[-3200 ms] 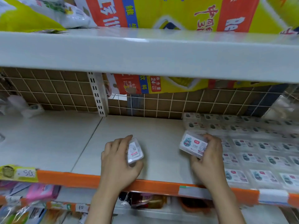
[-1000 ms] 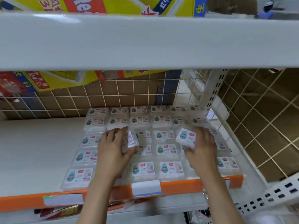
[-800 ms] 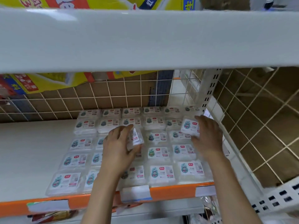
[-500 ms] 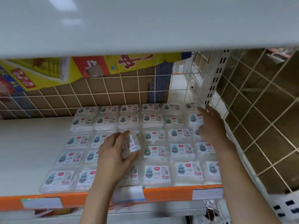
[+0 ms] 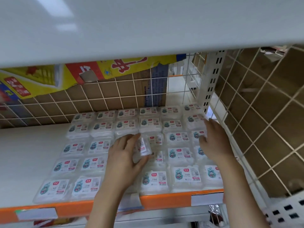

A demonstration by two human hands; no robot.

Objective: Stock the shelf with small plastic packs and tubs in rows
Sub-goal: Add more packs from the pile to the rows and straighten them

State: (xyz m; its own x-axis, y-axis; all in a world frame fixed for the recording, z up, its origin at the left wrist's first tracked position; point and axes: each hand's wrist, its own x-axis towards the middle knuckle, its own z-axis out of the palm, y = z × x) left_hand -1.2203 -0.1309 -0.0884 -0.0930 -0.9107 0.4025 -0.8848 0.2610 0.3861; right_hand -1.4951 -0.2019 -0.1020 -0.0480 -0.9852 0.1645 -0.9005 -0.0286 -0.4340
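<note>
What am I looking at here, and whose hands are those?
A person wears a camera on their head, so you see their own two hands from above. They are filling a shop shelf with small clear plastic packs laid flat in neat rows. The left hand grips one pack, tilted up and not yet put down. The right hand holds nothing; its fingers reach over the packs by the wire wall. Another shelf hangs above.

The white shelf with an orange front edge carried clear labelled packs in flat rows beneath and around both hands; bare surface lay left of the left hand's grip.
</note>
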